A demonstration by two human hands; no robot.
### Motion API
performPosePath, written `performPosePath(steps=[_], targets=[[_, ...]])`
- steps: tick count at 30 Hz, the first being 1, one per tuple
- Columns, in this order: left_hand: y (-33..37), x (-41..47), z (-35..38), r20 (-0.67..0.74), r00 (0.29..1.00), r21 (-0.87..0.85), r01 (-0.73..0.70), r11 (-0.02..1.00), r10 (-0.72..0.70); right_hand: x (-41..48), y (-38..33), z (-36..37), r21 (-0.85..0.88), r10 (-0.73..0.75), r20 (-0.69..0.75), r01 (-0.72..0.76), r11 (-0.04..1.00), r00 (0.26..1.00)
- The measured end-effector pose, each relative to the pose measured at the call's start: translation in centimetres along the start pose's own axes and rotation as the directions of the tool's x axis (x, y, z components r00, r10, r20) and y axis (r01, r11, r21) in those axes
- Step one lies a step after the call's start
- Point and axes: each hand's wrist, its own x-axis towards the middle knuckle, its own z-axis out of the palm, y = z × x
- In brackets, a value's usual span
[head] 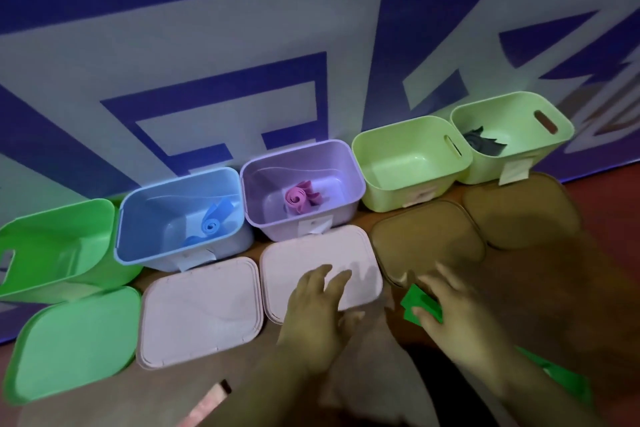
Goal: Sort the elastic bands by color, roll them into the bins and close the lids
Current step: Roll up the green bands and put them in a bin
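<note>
Five open bins stand in a row against the wall: a bright green bin, a blue bin with a rolled blue band, a purple bin with a rolled pink band, a bare pale green bin and another pale green bin holding a dark band. My right hand grips a green band, whose other end trails under my forearm at the lower right. My left hand hovers with spread fingers over a pink lid.
Lids lie in front of the bins: a green lid, a second pink lid and two tan lids. A pink band end shows at the bottom edge. The blue and white wall stands right behind the bins.
</note>
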Motion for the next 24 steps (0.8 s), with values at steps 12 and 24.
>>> performPosePath(steps=[12, 24], targets=[[5.9, 1.9, 9.5, 0.191, 0.98, -0.09, 0.07, 0.993, -0.052, -1.0, 7.8, 0.2, 0.037, 0.015, 0.212, -0.023, 0.999, 0.977], [6.4, 6.0, 11.4, 0.16, 0.987, -0.145, 0.002, 0.989, 0.021, 2.8, 9.9, 3.2, 0.215, -0.264, 0.232, 0.215, 0.953, 0.936]])
